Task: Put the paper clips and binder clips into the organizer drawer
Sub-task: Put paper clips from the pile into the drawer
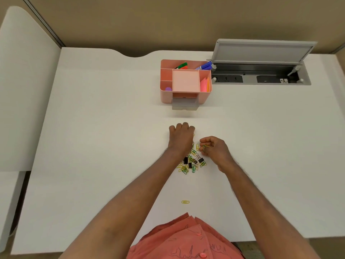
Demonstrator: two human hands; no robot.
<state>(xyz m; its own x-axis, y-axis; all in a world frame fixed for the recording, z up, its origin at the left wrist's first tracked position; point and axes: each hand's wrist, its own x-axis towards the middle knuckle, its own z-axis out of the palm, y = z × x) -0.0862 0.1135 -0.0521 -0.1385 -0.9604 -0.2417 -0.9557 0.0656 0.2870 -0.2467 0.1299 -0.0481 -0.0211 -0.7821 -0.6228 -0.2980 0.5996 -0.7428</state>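
A pile of green and yellow paper clips (193, 164) mixed with a few black binder clips (200, 159) lies on the white desk in front of me. My left hand (182, 136) rests knuckles-up on the far edge of the pile, fingers curled under; what it holds is hidden. My right hand (212, 147) sits just right of the pile, pinching several paper clips between thumb and fingers. The pink organizer (165, 98) stands farther back, its grey drawer (184, 105) pulled open toward me. One yellow paper clip (185, 202) lies alone near my body.
The organizer's top compartments hold markers (205, 66), sticky notes (205, 84) and a purple item (168, 89). An open grey cable hatch with sockets (261, 75) is set into the desk at the back right. A white partition (24, 90) stands at the left.
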